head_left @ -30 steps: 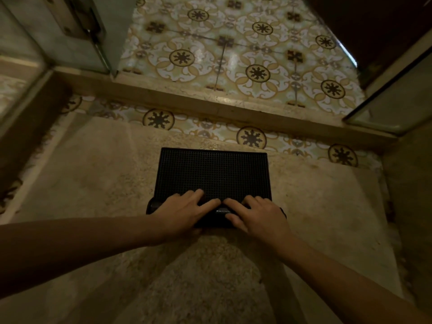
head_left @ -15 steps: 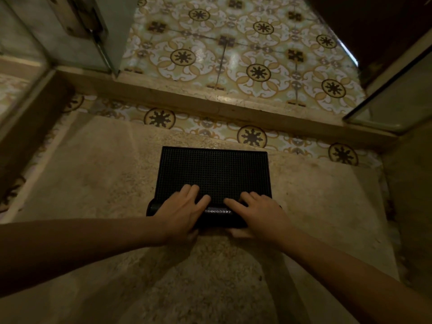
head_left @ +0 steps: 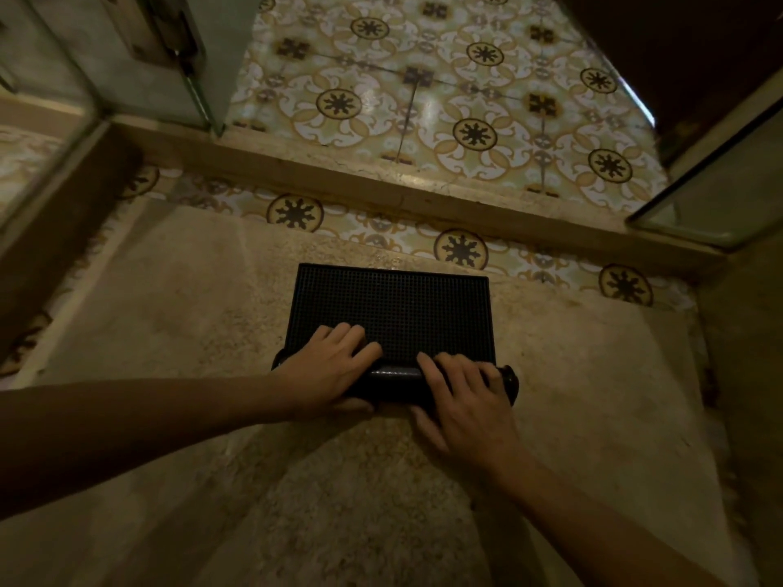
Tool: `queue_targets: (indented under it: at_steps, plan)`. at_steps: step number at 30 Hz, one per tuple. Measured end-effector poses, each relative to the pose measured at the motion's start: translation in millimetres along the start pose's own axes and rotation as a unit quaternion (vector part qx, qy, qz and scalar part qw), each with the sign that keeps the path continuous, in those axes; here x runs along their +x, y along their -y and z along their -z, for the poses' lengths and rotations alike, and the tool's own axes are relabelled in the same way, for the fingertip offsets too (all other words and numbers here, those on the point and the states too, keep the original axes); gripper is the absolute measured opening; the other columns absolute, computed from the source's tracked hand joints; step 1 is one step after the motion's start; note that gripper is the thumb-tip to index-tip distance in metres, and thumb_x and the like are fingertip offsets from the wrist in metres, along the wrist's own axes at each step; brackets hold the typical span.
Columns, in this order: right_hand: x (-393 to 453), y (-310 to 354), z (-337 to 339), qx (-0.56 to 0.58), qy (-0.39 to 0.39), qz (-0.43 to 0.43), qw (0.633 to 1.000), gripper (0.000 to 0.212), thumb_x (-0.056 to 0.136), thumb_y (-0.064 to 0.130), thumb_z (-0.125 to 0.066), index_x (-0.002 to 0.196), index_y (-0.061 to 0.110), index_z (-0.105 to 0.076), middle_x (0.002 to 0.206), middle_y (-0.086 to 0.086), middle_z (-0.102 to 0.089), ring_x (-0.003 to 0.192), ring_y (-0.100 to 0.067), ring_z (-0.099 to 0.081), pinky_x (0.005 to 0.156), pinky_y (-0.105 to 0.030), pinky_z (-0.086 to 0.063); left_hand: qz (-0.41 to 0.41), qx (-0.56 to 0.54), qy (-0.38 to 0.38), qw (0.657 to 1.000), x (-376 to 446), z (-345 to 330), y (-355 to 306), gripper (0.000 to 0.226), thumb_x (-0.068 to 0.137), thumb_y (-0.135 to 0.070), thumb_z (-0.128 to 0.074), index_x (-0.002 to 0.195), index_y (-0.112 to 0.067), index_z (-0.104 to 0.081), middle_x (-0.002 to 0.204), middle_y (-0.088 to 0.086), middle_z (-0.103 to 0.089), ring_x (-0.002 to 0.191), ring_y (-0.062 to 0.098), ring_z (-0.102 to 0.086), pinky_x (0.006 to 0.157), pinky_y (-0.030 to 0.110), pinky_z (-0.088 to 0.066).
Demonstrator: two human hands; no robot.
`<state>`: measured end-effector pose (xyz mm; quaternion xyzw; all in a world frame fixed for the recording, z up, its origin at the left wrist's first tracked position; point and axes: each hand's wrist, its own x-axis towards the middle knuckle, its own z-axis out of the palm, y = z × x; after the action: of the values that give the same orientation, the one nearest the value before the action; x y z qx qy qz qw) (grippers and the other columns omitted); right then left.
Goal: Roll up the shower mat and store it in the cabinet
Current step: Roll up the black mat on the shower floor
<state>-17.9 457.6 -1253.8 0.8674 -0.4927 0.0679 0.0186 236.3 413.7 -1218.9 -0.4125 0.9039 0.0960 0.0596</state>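
On dim, seemingly stone shower floor: left hand, right hand clamped on half-rolled mat.

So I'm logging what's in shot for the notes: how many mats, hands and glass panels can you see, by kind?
Mat: 1, black, partly rolled at the near edge
Hands: 2, left hand and right hand, both pressing on the roll
Glass panels: 2, one at the left, one at the right
Total: 5

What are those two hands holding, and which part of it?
Both the left hand and right hand grip the black shower mat by its rolled-up near end, side by side; the far part lies flat on the floor.
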Motion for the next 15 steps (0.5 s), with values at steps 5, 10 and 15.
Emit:
queue_targets:
  at_steps: [5, 10, 15]
  plan:
    - [27.8, -16.2, 9.6, -0.005, 0.039, 0.021, 0.999, 0.07, 0.091, 0.068, -0.043, 0.135, 0.014, -0.049, 0.113, -0.01, -0.06, 0.096, -0.029, -0.054, 0.082, -0.045, -0.043, 0.013, 0.054, -0.001, 0.998, -0.5, 2.0, -1.7, 0.066, 0.091, -0.049, -0.048, 0.144, -0.01, -0.036, 0.125, 0.013, -0.052, 0.107, 0.029, -0.052, 0.089, 0.041, -0.048]
    - [35.9, -21.0, 11.6, -0.003, 0.033, 0.024, 0.999, 0.073, 0.086, 0.07, -0.046, 0.132, 0.013, -0.052, 0.122, -0.014, -0.056, 0.106, -0.03, -0.053, 0.086, -0.046, -0.044, -0.052, 0.111, -0.05, 0.991, -10.7, -6.2, 0.8, 0.073, 0.087, -0.035, -0.06, 0.149, -0.01, -0.032, 0.13, 0.023, -0.057, 0.11, 0.035, -0.059, 0.086, 0.042, -0.054]
    - [18.9, -8.3, 4.9, 0.012, 0.001, -0.017, 1.0, 0.066, 0.096, 0.063, -0.042, 0.141, 0.015, -0.046, 0.133, -0.01, -0.053, 0.121, -0.027, -0.048, 0.103, -0.045, -0.032, -0.079, 0.011, -0.063, 0.995, -7.6, -0.3, 12.3, 0.079, 0.084, -0.022, -0.07, 0.151, -0.011, -0.03, 0.129, 0.021, -0.055, 0.109, 0.035, -0.055, 0.086, 0.045, -0.053]
